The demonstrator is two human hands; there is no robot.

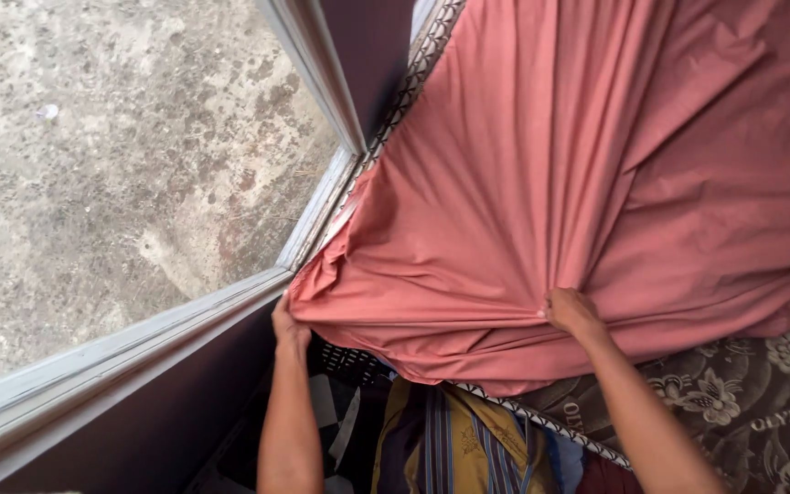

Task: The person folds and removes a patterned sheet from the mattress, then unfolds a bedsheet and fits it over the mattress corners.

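Observation:
A large salmon-pink sheet (pixel 541 165) lies spread over a mattress (pixel 733 393) with a dark floral cover and a patterned edge band. My left hand (pixel 289 327) grips the sheet's corner down by the mattress corner, close to the window frame. My right hand (pixel 571 311) is closed on a bunch of the sheet's lower edge, and folds fan out from that grip. Both forearms reach up from the bottom of the view.
A window (pixel 121 165) with a pale frame (pixel 230 302) fills the left, showing rough concrete ground outside. A dark purple wall (pixel 139 430) runs below it. Striped and checked cloths (pixel 450 448) lie under the mattress edge between my arms.

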